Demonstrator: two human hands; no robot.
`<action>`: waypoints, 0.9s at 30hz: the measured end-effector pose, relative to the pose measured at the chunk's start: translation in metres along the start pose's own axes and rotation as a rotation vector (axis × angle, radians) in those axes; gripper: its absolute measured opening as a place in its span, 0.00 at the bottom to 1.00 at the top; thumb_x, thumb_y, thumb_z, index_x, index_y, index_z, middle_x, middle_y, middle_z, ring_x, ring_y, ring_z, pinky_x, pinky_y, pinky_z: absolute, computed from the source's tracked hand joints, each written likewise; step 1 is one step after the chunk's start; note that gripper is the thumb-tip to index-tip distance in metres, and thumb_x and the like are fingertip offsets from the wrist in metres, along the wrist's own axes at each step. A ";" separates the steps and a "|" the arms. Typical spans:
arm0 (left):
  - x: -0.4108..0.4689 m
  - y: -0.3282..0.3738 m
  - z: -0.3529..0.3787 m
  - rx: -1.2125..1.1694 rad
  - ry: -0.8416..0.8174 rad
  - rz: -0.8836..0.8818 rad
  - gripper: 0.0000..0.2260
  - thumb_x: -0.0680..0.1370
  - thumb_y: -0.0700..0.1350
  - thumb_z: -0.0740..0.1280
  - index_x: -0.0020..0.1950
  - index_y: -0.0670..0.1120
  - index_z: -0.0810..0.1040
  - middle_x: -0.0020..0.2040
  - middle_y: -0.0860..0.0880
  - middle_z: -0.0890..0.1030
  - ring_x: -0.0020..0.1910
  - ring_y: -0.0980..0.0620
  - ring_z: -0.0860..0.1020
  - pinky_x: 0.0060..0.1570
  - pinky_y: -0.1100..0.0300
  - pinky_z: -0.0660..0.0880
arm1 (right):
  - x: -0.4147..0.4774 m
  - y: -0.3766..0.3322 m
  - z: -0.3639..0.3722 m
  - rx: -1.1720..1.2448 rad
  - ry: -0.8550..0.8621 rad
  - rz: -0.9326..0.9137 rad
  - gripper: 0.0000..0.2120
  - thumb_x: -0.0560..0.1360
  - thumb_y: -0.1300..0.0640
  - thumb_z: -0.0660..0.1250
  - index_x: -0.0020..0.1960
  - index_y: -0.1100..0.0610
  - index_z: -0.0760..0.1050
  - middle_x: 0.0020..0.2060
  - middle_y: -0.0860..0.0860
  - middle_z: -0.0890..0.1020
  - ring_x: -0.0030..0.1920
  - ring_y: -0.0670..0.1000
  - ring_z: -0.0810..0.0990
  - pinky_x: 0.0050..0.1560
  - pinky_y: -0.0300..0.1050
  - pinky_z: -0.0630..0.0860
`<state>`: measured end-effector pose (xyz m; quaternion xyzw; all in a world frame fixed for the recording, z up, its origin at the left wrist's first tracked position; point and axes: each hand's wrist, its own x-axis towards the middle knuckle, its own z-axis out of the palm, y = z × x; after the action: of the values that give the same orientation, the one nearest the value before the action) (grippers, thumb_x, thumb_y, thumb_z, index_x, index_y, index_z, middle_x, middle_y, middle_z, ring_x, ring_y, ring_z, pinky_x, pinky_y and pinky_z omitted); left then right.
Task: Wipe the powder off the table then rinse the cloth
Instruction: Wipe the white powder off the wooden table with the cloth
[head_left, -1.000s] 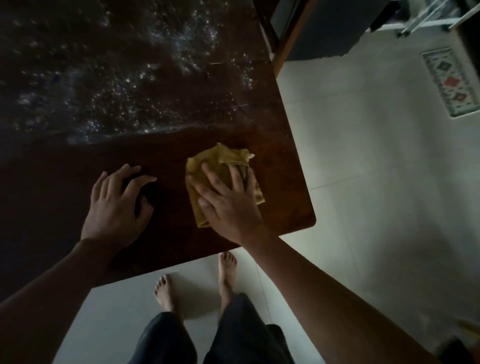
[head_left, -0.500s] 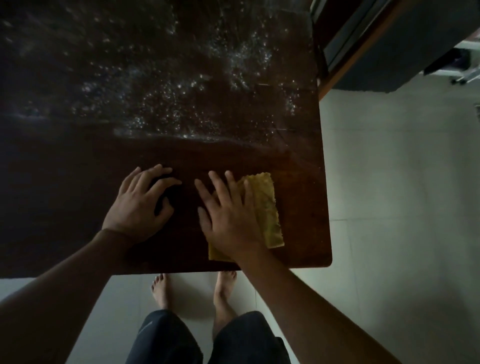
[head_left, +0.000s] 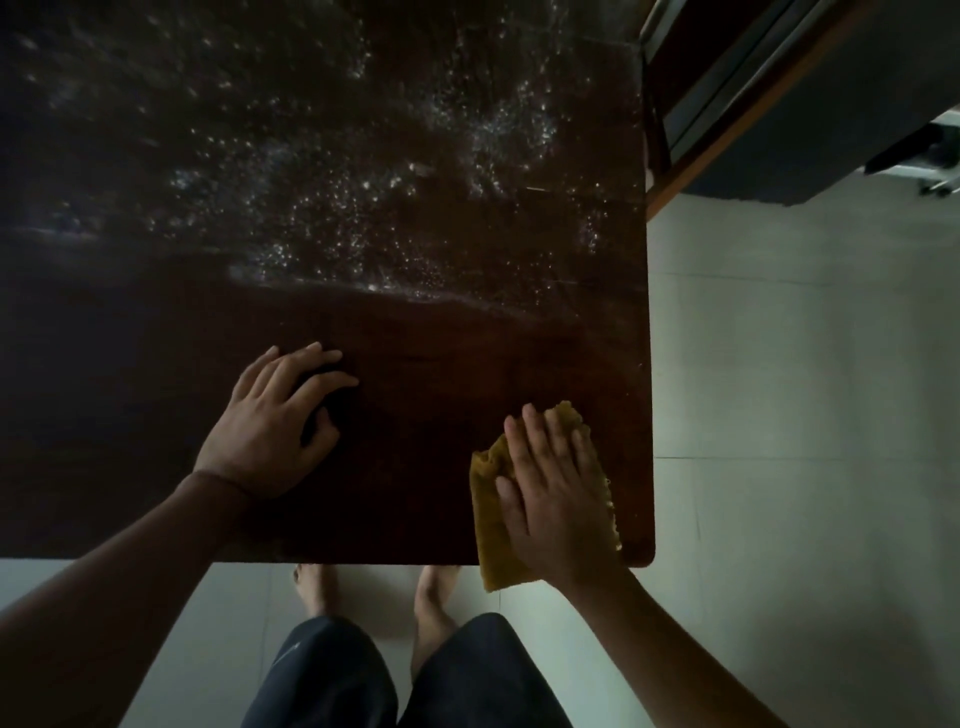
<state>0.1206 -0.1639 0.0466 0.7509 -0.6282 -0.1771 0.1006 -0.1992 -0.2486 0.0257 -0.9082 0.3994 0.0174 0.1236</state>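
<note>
Right hand (head_left: 558, 499) flat on yellow cloth (head_left: 491, 512), fingers straight and together, at table's (head_left: 426, 488) near right corner; cloth's near end overhangs the edge. Left hand (head_left: 272, 423) rests on bare wood, fingers spread. Powder (head_left: 395, 197) covers far half.

A dark cabinet (head_left: 810, 119) stands on the pale tiled floor (head_left: 805, 415); a white metal frame (head_left: 935, 176) sits just beside the cabinet.

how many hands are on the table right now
2. The left hand rests on the table left of centre; the right hand presses flat on the yellow cloth at the near right corner.
</note>
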 end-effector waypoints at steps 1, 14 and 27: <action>0.000 0.001 0.000 -0.001 0.000 -0.003 0.21 0.75 0.51 0.58 0.67 0.49 0.75 0.72 0.46 0.70 0.74 0.46 0.64 0.77 0.51 0.47 | 0.007 0.001 -0.002 -0.023 -0.010 -0.011 0.28 0.83 0.42 0.53 0.80 0.52 0.58 0.80 0.51 0.58 0.81 0.54 0.51 0.80 0.57 0.51; 0.001 0.000 0.001 -0.010 0.012 -0.002 0.21 0.75 0.50 0.57 0.66 0.50 0.76 0.71 0.47 0.71 0.74 0.48 0.64 0.77 0.52 0.48 | 0.199 0.031 -0.029 -0.020 0.055 0.316 0.31 0.83 0.41 0.42 0.82 0.54 0.47 0.82 0.54 0.48 0.81 0.57 0.44 0.79 0.62 0.44; 0.001 -0.001 0.000 -0.024 0.016 0.009 0.21 0.75 0.51 0.57 0.66 0.51 0.76 0.70 0.47 0.72 0.74 0.49 0.65 0.77 0.57 0.44 | 0.159 0.025 -0.027 -0.065 -0.017 0.127 0.30 0.82 0.39 0.40 0.82 0.49 0.48 0.82 0.48 0.48 0.81 0.54 0.44 0.79 0.63 0.45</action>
<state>0.1217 -0.1646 0.0460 0.7483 -0.6286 -0.1779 0.1154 -0.1111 -0.3858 0.0256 -0.8843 0.4546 0.0458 0.0958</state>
